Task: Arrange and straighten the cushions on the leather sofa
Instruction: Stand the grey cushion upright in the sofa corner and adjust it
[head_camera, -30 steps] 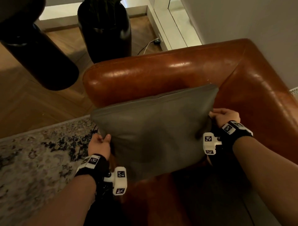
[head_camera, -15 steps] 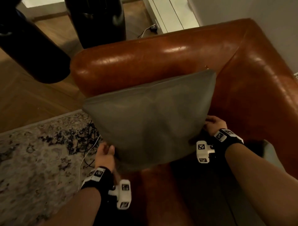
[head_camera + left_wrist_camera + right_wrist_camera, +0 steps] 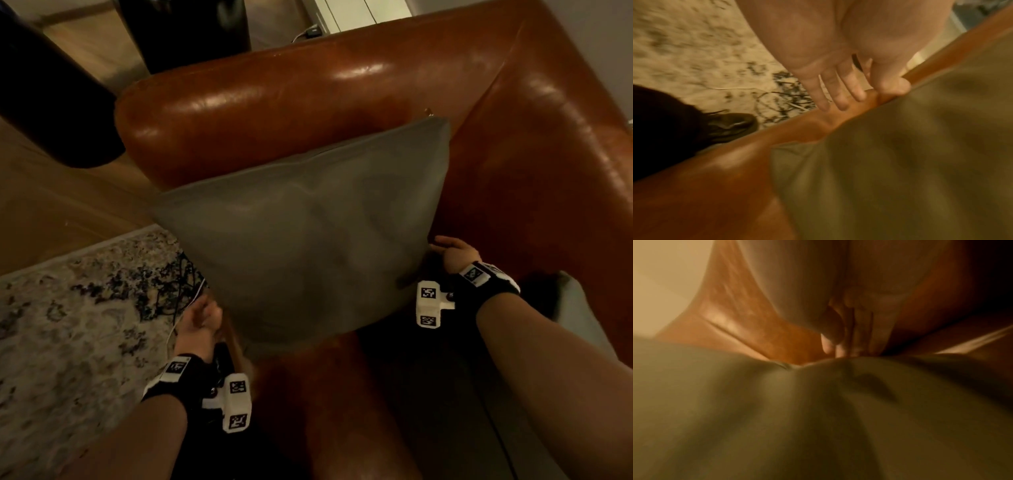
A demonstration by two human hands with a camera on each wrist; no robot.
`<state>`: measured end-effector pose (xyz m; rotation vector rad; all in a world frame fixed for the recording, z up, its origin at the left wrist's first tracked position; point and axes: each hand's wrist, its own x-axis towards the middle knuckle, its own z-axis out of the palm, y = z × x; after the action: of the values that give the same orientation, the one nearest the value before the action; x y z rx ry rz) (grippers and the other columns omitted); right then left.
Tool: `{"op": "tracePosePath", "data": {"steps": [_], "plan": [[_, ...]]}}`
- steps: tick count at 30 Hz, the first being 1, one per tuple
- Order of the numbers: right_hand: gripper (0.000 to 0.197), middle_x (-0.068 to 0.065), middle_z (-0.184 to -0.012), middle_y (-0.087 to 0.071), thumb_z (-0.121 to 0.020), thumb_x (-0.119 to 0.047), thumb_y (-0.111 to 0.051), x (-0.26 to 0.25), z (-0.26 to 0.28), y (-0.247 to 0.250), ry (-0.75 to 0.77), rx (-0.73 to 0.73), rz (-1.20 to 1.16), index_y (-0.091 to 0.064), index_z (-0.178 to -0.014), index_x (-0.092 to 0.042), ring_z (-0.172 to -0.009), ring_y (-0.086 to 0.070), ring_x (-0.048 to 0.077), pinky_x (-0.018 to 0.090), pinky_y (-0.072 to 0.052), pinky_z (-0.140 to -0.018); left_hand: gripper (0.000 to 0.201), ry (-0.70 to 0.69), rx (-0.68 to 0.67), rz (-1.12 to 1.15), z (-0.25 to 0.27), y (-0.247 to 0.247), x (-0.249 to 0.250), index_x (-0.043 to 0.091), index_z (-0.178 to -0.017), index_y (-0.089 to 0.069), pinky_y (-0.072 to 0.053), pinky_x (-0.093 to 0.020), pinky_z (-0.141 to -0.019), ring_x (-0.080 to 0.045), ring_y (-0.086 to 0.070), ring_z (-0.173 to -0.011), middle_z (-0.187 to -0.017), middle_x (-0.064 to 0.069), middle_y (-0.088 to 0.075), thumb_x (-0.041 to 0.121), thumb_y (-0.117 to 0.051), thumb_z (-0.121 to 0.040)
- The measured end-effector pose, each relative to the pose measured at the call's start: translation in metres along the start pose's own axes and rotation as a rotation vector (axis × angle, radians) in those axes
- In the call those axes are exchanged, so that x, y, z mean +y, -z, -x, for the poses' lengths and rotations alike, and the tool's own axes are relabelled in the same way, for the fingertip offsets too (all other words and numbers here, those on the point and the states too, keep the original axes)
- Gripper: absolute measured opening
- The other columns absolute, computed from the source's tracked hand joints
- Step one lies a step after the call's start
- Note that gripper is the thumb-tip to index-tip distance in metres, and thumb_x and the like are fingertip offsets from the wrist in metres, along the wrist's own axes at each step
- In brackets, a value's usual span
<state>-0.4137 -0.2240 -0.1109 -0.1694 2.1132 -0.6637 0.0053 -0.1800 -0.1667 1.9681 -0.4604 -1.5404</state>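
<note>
The leather sofa (image 3: 342,89) is taking a grey cushion (image 3: 308,246) propped against its armrest. Left hand (image 3: 200,322), fingers straight, is leaving the cushion's edge; right hand (image 3: 452,253) seems pressed behind it, grasp unclear. Next: squaring it upright.

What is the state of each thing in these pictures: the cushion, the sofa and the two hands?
Grey cushion: upright, leaning against the sofa arm, creased.
Leather sofa: shiny, carries the cushion in its corner.
Left hand: off the cushion, fingers straight, beside its lower left edge.
Right hand: at the cushion's right edge; grip unclear.
</note>
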Motion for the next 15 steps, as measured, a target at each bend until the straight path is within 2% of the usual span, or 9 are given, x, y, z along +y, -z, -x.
{"op": "tracePosePath", "data": {"steps": [2, 4, 6, 7, 8, 9, 10, 12, 15], "plan": [[0.04, 0.014, -0.123, -0.063, -0.096, -0.003, -0.053, 0.01, -0.003, -0.006, -0.009, -0.048, 0.08, -0.054, -0.135, -0.01, -0.098, -0.062, 0.028, 0.034, -0.05, -0.083, 0.045, 0.091, 0.017, -0.224, -0.003, -0.004, -0.02, 0.017, -0.144, -0.039, -0.042, -0.035, -0.099, -0.031, -0.051, -0.123, -0.139, -0.011, -0.051, 0.012, -0.044, -0.1], [0.036, 0.012, -0.117, -0.065, -0.093, -0.007, -0.06, 0.017, -0.005, -0.011, -0.014, -0.043, 0.136, -0.059, -0.129, -0.014, -0.088, -0.064, 0.026, 0.036, -0.054, -0.081, 0.045, 0.135, 0.043, -0.451, -0.001, -0.018, -0.031, 0.015, -0.144, -0.041, -0.039, -0.034, -0.102, -0.034, -0.048, -0.127, -0.143, -0.012, -0.048, 0.015, -0.044, -0.099], [0.024, 0.007, -0.105, -0.068, -0.087, -0.011, -0.07, 0.02, -0.012, -0.01, -0.025, 0.056, 0.173, -0.068, -0.109, -0.02, -0.082, -0.065, 0.025, 0.037, -0.06, -0.072, 0.031, 0.144, 0.063, -0.513, -0.002, -0.03, -0.036, 0.007, -0.126, -0.056, -0.041, -0.036, -0.099, -0.035, -0.052, -0.12, -0.129, -0.016, -0.058, 0.011, -0.048, -0.097], [0.02, 0.006, -0.102, -0.07, -0.082, -0.014, -0.076, 0.019, -0.014, -0.007, -0.034, 0.101, 0.186, -0.068, -0.098, -0.024, -0.082, -0.067, 0.025, 0.038, -0.061, -0.07, 0.017, 0.161, 0.103, -0.494, -0.006, -0.033, -0.037, 0.007, -0.107, -0.062, -0.044, -0.037, -0.095, -0.036, -0.056, -0.113, -0.115, -0.017, -0.063, 0.011, -0.052, -0.095], [0.021, 0.005, -0.099, -0.07, -0.077, -0.016, -0.08, 0.018, -0.015, -0.004, -0.033, 0.14, 0.202, -0.066, -0.09, -0.025, -0.084, -0.068, 0.024, 0.04, -0.061, -0.072, 0.004, 0.185, 0.153, -0.439, -0.009, -0.033, -0.037, 0.01, -0.09, -0.06, -0.047, -0.04, -0.091, -0.036, -0.06, -0.106, -0.103, -0.016, -0.064, 0.013, -0.058, -0.092], [0.023, 0.004, -0.096, -0.07, -0.074, -0.018, -0.082, 0.017, -0.016, -0.001, -0.03, 0.173, 0.209, -0.065, -0.087, -0.025, -0.085, -0.068, 0.022, 0.039, -0.06, -0.077, 0.009, 0.192, 0.195, -0.386, -0.013, -0.031, -0.036, 0.013, -0.082, -0.057, -0.049, -0.041, -0.087, -0.035, -0.062, -0.099, -0.097, -0.015, -0.065, 0.016, -0.064, -0.088], [0.024, 0.003, -0.094, -0.07, -0.073, -0.017, -0.084, 0.016, -0.018, 0.001, -0.022, 0.198, 0.201, -0.064, -0.085, -0.024, -0.085, -0.067, 0.02, 0.037, -0.059, -0.078, 0.012, 0.188, 0.211, -0.394, -0.015, -0.028, -0.034, 0.013, -0.083, -0.058, -0.05, -0.04, -0.081, -0.033, -0.063, -0.091, -0.095, -0.013, -0.066, 0.018, -0.068, -0.086], [0.025, 0.002, -0.093, -0.069, -0.073, -0.016, -0.084, 0.016, -0.02, 0.004, -0.013, 0.199, 0.169, -0.062, -0.084, -0.023, -0.084, -0.066, 0.017, 0.032, -0.056, -0.071, 0.019, 0.169, 0.214, -0.465, -0.016, -0.025, -0.028, 0.009, -0.097, -0.061, -0.045, -0.035, -0.073, -0.029, -0.061, -0.085, -0.096, -0.011, -0.066, 0.021, -0.07, -0.085], [0.025, 0.001, -0.095, -0.069, -0.076, -0.016, -0.082, 0.02, -0.021, 0.006, -0.012, 0.167, 0.148, -0.065, -0.093, -0.023, -0.083, -0.066, 0.018, 0.032, -0.053, -0.071, 0.032, 0.08, 0.188, -0.617, -0.015, -0.023, -0.022, 0.007, -0.114, -0.06, -0.04, -0.033, -0.078, -0.033, -0.06, -0.106, -0.111, -0.013, -0.066, 0.023, -0.067, -0.087]]}}
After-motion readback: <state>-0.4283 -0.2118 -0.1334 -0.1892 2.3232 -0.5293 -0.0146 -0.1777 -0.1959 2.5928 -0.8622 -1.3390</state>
